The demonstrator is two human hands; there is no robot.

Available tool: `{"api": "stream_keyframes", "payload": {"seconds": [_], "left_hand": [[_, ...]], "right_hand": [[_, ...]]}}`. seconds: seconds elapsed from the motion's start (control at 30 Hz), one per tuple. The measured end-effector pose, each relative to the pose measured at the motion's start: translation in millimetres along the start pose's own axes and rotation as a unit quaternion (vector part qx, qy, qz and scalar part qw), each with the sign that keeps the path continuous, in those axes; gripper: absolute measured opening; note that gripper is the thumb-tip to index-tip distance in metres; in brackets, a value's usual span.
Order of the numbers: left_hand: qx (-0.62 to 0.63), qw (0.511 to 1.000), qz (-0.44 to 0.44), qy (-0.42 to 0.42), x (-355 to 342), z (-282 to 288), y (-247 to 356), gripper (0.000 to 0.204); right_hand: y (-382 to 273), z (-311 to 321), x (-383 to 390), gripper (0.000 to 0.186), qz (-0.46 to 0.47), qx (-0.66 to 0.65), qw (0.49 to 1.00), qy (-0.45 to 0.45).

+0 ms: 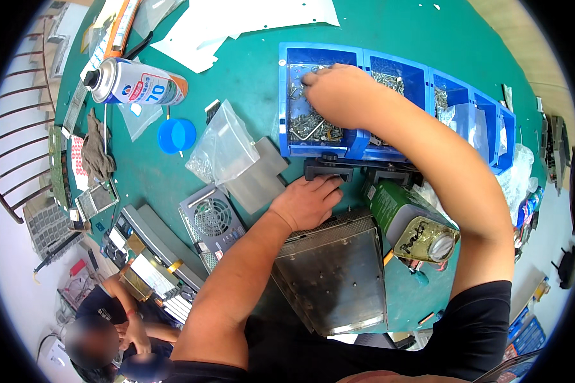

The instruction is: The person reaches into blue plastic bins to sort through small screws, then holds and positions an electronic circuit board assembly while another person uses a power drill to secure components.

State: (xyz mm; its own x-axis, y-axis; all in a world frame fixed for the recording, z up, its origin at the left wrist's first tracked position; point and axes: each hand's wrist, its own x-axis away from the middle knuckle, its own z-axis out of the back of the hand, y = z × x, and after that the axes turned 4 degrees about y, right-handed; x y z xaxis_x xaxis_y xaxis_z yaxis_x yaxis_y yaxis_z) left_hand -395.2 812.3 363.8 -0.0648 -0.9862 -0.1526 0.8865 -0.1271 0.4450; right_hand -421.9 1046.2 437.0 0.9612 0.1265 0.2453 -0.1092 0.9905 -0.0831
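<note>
My right hand point(342, 96) reaches into the leftmost compartment of a blue parts bin point(322, 50). Its fingers are curled and drawn together near the left wall; whatever they hold, if anything, is hidden. Loose screws point(310, 124) lie in that compartment, with a bent hex key among them. My left hand point(308, 203) rests flat, fingers stretched out, on the far edge of an open metal case point(332, 274). Its fingertips come up to a black bracket point(328, 168) in front of the bin.
A green metal can point(402, 217) lies tilted right of the case. Left are a fan unit point(212, 217), clear plastic bag point(227, 143), blue cap point(177, 135) and spray can point(137, 82). White sheets point(249, 22) lie at the back. Another person point(131, 319) sits at lower left.
</note>
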Motion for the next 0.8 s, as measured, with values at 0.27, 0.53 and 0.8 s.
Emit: {"api": "stream_keyframes", "payload": {"seconds": [0.27,0.53,0.8], "left_hand": [[-0.001,1.0,-0.004,0.014,-1,3,1,0.04],[-0.006,1.0,0.001,-0.001,0,-1,0,0.041],[-0.006,1.0,-0.004,0.003,-1,1,0,0.042]], "right_hand": [[-11,19,31,0.019,0.028,-0.084,0.987,-0.135],[-6,22,29,0.029,-0.024,-0.119,0.992,0.022],[-27,35,18,0.039,-0.018,-0.148,0.952,-0.267]]}}
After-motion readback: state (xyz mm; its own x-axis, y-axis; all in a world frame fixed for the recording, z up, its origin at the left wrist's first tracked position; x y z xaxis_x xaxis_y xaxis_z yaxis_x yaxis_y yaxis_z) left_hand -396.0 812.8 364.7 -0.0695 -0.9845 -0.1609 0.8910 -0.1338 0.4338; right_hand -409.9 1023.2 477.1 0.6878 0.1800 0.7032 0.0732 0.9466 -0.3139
